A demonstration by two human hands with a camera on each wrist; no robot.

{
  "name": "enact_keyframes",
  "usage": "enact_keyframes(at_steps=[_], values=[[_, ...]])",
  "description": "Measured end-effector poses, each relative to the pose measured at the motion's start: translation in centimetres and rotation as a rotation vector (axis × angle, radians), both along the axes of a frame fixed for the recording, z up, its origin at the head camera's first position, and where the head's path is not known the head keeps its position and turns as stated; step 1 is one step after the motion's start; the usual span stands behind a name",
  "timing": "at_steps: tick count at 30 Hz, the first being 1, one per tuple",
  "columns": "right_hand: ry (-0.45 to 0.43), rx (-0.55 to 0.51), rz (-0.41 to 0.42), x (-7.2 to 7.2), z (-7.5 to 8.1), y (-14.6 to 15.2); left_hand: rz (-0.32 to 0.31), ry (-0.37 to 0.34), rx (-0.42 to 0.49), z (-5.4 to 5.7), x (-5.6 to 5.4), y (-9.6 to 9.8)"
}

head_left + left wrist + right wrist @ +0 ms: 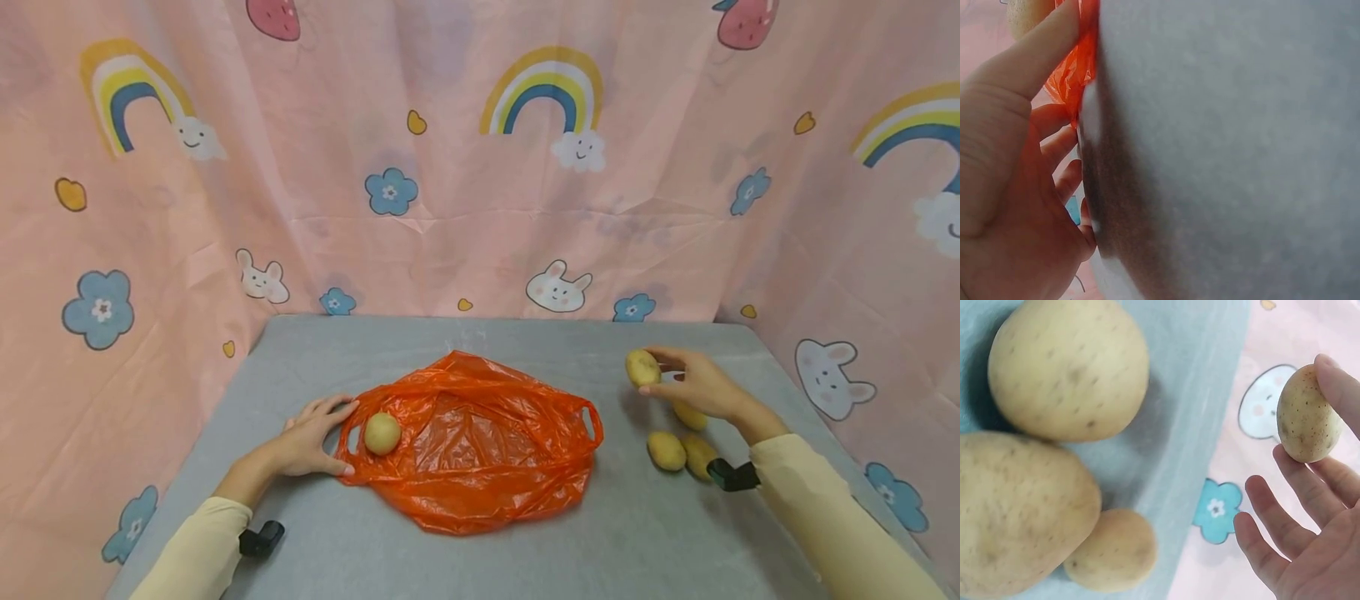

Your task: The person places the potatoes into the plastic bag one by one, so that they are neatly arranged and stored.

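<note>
An orange-red plastic bag [472, 508] lies spread on the table, its mouth facing up and a loop handle at either side. Near its left handle a round potato [382, 433] sits on the plastic. My left hand [311, 437] rests at the bag's left edge, thumb and fingers spread apart and touching the plastic; the left wrist view shows the thumb [1041, 47] against it. Above the table on the right, my right hand [701, 385] pinches a potato [1305, 415] between thumb and fingertips, the other fingers spread.
Below the right hand, several potatoes lie close together: one in front [667, 451], one beside it [699, 457] partly behind the wrist camera, and one farther back [689, 414]. A pink patterned curtain [465, 250] stands around the grey table [525, 567].
</note>
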State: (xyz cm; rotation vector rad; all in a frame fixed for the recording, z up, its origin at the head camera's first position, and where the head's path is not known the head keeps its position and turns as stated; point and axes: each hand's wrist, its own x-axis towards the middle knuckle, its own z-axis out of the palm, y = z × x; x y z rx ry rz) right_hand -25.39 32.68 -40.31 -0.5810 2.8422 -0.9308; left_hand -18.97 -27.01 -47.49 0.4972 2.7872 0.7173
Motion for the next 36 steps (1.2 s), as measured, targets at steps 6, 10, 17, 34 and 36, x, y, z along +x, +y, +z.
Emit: enact_keyframes(at_steps=[6,10,17,34,36], values=[[-0.005,-0.023,0.005,0.6,0.7,-1.1,-0.007,0.001,-0.001,0.0,-0.1,-0.1],[-0.016,-0.059,0.015,0.8,0.9,-1.8,-0.01,0.006,0.003,0.0,-0.1,-0.1],[-0.034,-0.113,0.014,1.3,1.4,-3.2,-0.006,0.001,-0.002,0.1,0.0,0.1],[0.004,-0.234,0.093,2.5,1.7,-6.8,0.004,-0.008,-0.003,0.0,-0.1,0.1],[-0.006,-0.237,0.092,2.8,1.8,-7.1,0.004,-0.005,-0.004,0.0,-0.1,0.1]])
